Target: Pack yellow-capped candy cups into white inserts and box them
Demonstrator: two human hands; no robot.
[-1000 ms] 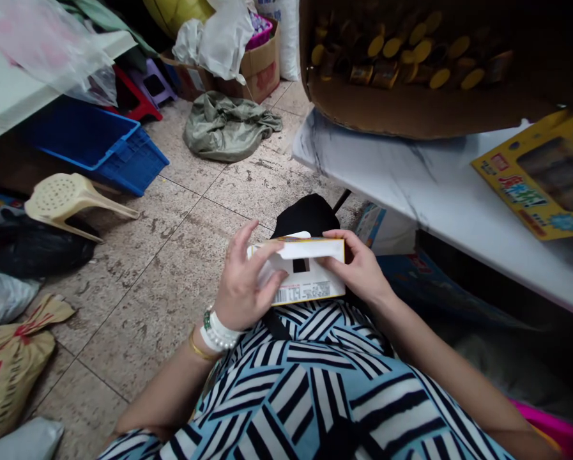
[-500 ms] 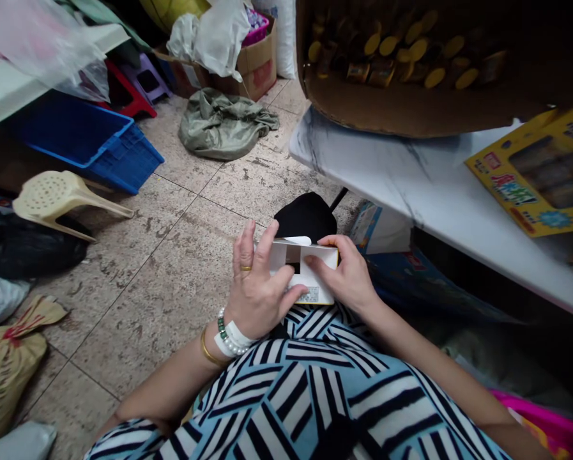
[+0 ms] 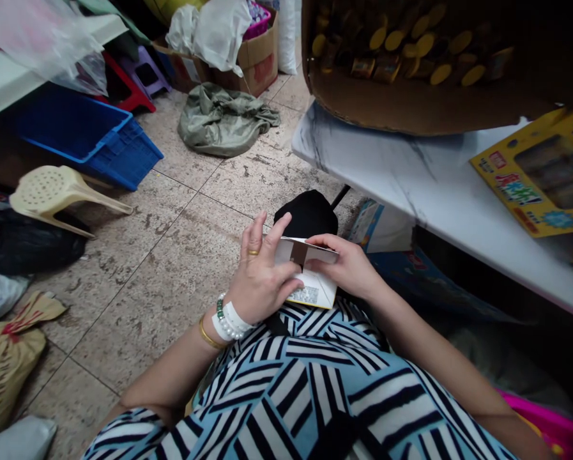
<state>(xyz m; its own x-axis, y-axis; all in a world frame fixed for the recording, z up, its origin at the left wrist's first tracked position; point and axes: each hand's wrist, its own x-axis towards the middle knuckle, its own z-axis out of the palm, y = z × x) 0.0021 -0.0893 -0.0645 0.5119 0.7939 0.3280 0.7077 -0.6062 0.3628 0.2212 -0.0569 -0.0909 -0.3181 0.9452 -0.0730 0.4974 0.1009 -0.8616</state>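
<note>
A small white cardboard box (image 3: pixel 320 292) with yellow edges rests over my lap, its end open and flaps partly folded. On its left side my left hand (image 3: pixel 257 281) grips it, the thumb at the opening and some fingers raised. From the right, my right hand (image 3: pixel 351 265) holds the box, fingers along the far top edge and the thumb inside by the flap. A printed grey patch shows on the near face. Whatever lies deeper in the box is hidden.
At right, a marbled white table (image 3: pixel 363 150) holds a large carton (image 3: pixel 382 112) of yellow-lidded containers and a yellow printed box (image 3: pixel 516 182). On the floor at left are a blue crate (image 3: pixel 135 150), a cream stool (image 3: pixel 51 188) and bags. Grey-green cloth (image 3: pixel 223 121) lies ahead.
The box has tipped, its opening narrowing from my view while more of the near printed face shows. Both hands stay on it, and the left has shifted slightly.
</note>
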